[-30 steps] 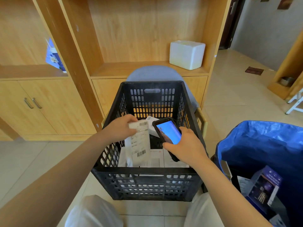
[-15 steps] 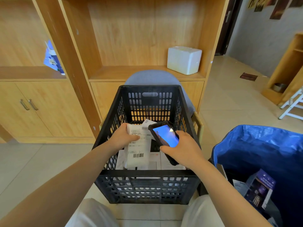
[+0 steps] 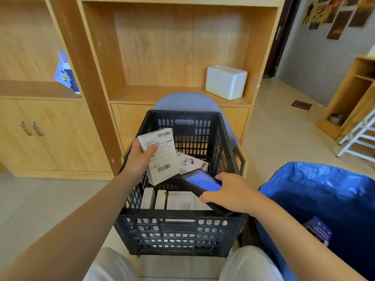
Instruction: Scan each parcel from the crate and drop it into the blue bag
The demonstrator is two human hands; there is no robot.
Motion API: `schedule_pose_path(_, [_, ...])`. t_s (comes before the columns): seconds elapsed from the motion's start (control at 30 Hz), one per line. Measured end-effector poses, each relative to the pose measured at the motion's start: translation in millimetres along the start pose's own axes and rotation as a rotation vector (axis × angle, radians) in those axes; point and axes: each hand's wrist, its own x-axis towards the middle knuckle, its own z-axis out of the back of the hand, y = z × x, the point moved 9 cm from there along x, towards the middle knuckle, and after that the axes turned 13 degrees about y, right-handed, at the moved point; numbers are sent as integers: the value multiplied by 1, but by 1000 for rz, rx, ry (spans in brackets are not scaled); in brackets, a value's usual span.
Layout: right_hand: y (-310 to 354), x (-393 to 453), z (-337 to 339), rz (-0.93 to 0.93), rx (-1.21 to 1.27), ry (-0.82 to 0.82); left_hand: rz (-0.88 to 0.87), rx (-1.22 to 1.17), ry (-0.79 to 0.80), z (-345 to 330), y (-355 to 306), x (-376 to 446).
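A black slatted crate stands in front of me with several white parcels lying in its bottom. My left hand holds a white boxed parcel upright above the crate's left side, its barcode label facing me. My right hand grips a black handheld scanner with a lit blue screen, its head just below and right of the parcel. The blue bag stands open to the right of the crate, a dark purple box inside it.
A grey chair back rises behind the crate. Wooden shelving fills the background, with a white foam box on a shelf. A white step ladder stands far right on the tiled floor. My knees sit below the crate.
My left hand has lifted the white parcel up out of the crate, so its label faces me. The scanner in my right hand has dropped lower and tilted toward the parcel.
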Motion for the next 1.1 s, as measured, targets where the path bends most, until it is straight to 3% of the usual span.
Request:
schedule_pose_path(0.4, [-2, -3, -8, 10, -50, 20, 8, 91, 7, -1, 0, -2])
schedule_pose_path(0.77, [-40, -55, 26, 17, 153, -208, 32, 29, 26, -26, -17, -2])
schedule_pose_path(0.9, [-83, -90, 50, -54, 230, -316, -48, -49, 148, -77, -51, 5])
schedule_pose_path(1.1, [-178, -145, 76, -219, 368, -439, -112, -133, 355, -211, -95, 2])
